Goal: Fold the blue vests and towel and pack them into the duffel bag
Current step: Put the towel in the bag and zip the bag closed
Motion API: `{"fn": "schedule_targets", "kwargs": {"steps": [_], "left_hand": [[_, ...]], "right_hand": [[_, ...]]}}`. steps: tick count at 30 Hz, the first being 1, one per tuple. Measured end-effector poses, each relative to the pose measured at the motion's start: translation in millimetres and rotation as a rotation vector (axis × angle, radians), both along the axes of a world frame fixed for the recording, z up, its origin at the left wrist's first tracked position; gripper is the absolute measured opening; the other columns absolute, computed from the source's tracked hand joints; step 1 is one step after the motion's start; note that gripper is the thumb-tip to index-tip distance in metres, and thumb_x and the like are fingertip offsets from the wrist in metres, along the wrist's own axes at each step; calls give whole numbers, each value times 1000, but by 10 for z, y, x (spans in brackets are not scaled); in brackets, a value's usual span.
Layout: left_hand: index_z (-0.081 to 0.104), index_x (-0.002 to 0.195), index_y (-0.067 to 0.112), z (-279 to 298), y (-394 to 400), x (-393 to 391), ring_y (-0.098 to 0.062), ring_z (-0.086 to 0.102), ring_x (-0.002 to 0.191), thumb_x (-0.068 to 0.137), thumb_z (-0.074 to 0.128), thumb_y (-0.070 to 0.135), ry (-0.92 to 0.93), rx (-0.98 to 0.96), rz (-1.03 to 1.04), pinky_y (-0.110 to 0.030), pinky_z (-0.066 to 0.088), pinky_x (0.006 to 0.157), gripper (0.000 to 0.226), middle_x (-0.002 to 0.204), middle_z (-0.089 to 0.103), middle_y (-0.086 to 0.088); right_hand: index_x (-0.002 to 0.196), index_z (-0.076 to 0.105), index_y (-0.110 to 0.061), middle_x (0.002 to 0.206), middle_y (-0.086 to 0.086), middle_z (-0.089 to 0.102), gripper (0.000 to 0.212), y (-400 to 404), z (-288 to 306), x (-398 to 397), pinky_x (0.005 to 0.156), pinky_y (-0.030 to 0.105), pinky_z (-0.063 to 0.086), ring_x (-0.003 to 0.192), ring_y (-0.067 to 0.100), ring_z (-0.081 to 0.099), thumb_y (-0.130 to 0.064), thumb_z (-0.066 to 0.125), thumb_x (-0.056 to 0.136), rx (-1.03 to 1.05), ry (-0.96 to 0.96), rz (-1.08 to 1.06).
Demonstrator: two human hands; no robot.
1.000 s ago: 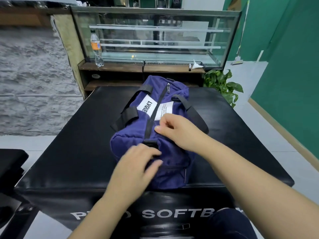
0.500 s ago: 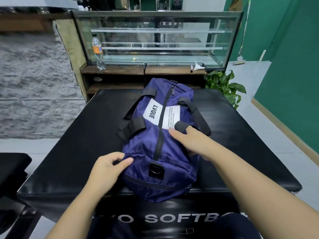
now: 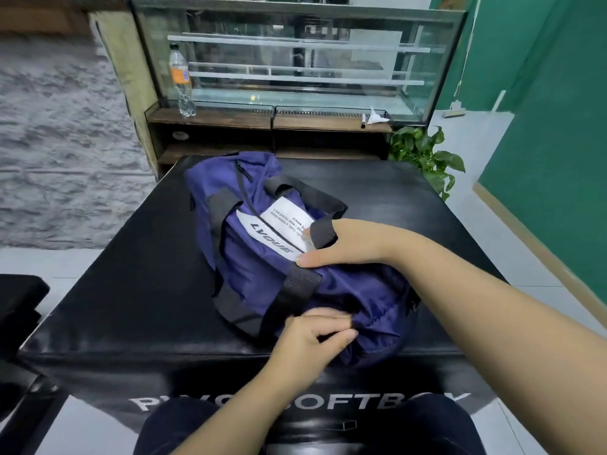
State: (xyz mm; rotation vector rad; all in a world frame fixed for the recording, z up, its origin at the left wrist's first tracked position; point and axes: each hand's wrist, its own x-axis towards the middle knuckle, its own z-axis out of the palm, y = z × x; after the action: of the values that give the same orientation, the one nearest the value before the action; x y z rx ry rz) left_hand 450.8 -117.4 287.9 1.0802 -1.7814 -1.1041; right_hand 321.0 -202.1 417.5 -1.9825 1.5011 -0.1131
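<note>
Head view looks down on the duffel bag (image 3: pixel 345 290), a dark blue soft-sided bag lying slantwise across the black padded desk (image 3: pixel 131 274), its near end close to the front edge and its far end pointing toward the back. Its top zip looks closed along the length that shows, and no vests or towel are in sight, so they are probably already inside; that is a guess from the bag's plump shape. The cloth is thin, crumpled and likely slick, so the bag should feel light and floppy, sagging wherever it is not supported. It will not break, but it can slide on the smooth desk. The firmest places to take it are the black webbing handles (image 3: pixel 323 229) and the straps sewn round its body, rather than a pinch of loose cloth.

The right hand (image 3: pixel 348 241) lies on top of the bag beside the white label (image 3: pixel 279 231), fingers curled round one handle loop and thumb stretched flat along the cloth. The left hand (image 3: pixel 315 339) is at the near end, fingers bent and bunched against the blue cloth just beside a black strap (image 3: pixel 292 297); it appears to be pinching the fabric or something small there, though exactly what is hidden under the fingers.

Beyond the desk stand a glass display case (image 3: pixel 295 60), a plastic bottle (image 3: pixel 180 80) on its wooden shelf and a leafy plant (image 3: pixel 423 156).
</note>
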Motion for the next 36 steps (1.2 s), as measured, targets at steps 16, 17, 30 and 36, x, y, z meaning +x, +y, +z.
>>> {"fn": "schedule_targets", "kwargs": {"steps": [16, 17, 30, 36], "left_hand": [[70, 87, 23, 363, -145, 645, -7, 64, 62, 88, 58, -5, 169, 3, 386, -15, 49, 64, 31, 75, 73, 4], [69, 87, 23, 370, -212, 745, -6, 61, 60, 88, 57, -4, 174, -15, 483, -16, 49, 63, 29, 75, 72, 1], [43, 140, 12, 467, -1010, 1371, -17, 50, 121, 94, 54, 18, -208, -124, 692, -31, 38, 103, 47, 136, 48, -4], [59, 104, 11, 538, -983, 1339, -20, 56, 94, 95, 52, 17, -336, -222, 765, -27, 38, 80, 13, 104, 63, -4]], "right_hand": [[76, 40, -13, 102, 7, 50, 17, 59, -358, 110, 102, 47, 36, 110, 31, 48, -15, 49, 90, -322, 278, -175], [75, 40, -13, 97, 5, 51, 17, 36, -367, 67, 100, 46, 37, 105, 30, 51, -14, 50, 89, -300, 218, -170], [64, 41, -10, 58, 1, 46, 18, 17, -385, -381, 54, 31, 28, 53, 14, 36, -6, 53, 78, -167, -42, -161], [62, 38, -13, 56, -1, 40, 21, -18, -452, -402, 56, 31, 26, 53, 15, 33, -8, 57, 70, -57, -179, -266]]}}
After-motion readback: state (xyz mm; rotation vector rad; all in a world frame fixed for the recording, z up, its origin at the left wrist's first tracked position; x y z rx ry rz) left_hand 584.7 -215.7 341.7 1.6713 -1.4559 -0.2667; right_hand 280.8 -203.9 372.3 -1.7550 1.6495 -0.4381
